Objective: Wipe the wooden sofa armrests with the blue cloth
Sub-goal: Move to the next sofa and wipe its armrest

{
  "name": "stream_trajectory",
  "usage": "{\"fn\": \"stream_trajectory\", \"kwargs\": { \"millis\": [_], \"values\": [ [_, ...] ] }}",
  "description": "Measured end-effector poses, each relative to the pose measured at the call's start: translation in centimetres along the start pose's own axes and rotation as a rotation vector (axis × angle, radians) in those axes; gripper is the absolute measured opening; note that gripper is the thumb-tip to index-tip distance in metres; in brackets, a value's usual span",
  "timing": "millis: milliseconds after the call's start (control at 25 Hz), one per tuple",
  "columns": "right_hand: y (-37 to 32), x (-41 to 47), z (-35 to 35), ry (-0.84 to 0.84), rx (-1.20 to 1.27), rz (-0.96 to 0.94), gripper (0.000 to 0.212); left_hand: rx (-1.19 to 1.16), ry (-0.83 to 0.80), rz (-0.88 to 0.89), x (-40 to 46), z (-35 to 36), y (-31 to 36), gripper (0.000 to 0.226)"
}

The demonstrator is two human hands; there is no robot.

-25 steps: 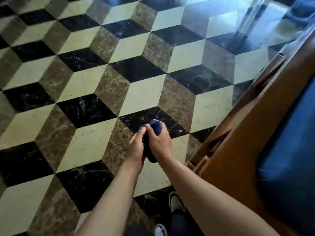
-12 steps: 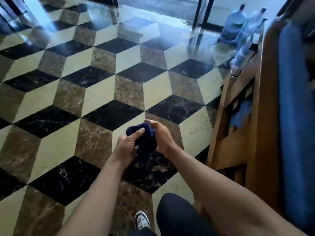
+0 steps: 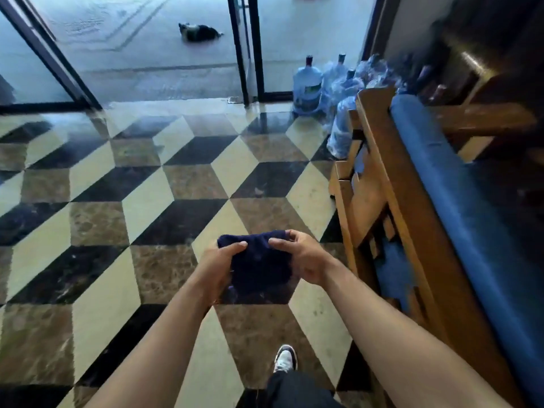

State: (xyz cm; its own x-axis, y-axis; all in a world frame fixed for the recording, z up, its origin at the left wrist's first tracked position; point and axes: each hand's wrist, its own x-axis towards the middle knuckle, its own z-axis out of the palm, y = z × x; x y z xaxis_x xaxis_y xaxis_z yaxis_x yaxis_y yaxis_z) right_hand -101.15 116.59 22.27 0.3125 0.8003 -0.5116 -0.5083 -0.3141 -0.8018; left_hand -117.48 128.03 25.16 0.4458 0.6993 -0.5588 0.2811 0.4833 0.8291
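The blue cloth (image 3: pixel 260 260) is held bunched between both hands, the left hand (image 3: pixel 219 266) and right hand (image 3: pixel 306 257) closed on its sides, arms stretched forward. The wooden sofa armrest (image 3: pixel 391 178) stands right of the hands. Below lies a cube-patterned floor (image 3: pixel 117 201); water bottles (image 3: pixel 307 86) stand beyond, labels unreadable.

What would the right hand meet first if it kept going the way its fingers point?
The right hand points left across the dark blue folded cloth it grips, so it would probably meet the left hand holding the other side. Depth is unclear.
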Motion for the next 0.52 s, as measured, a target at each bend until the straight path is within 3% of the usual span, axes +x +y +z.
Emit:
{"fn": "stream_trajectory", "kwargs": {
  "millis": [120, 280, 520],
  "values": [
    [-8.7, 5.5, -4.2, 0.168, -0.045, -0.063, 0.040, 0.163, -0.088, 0.083, 8.5, 4.3, 7.8, 0.009],
    [-17.5, 12.0, -8.7, 0.368, -0.005, -0.159, 0.023, 0.280, -0.212, 0.165, 18.1, 10.4, 16.5, 0.027],
    [-26.8, 26.1, -15.8, 0.608, -0.019, -0.209, 0.025, 0.314, -0.393, 0.170, 35.8, 18.6, 25.7, 0.013]
  ]
}}
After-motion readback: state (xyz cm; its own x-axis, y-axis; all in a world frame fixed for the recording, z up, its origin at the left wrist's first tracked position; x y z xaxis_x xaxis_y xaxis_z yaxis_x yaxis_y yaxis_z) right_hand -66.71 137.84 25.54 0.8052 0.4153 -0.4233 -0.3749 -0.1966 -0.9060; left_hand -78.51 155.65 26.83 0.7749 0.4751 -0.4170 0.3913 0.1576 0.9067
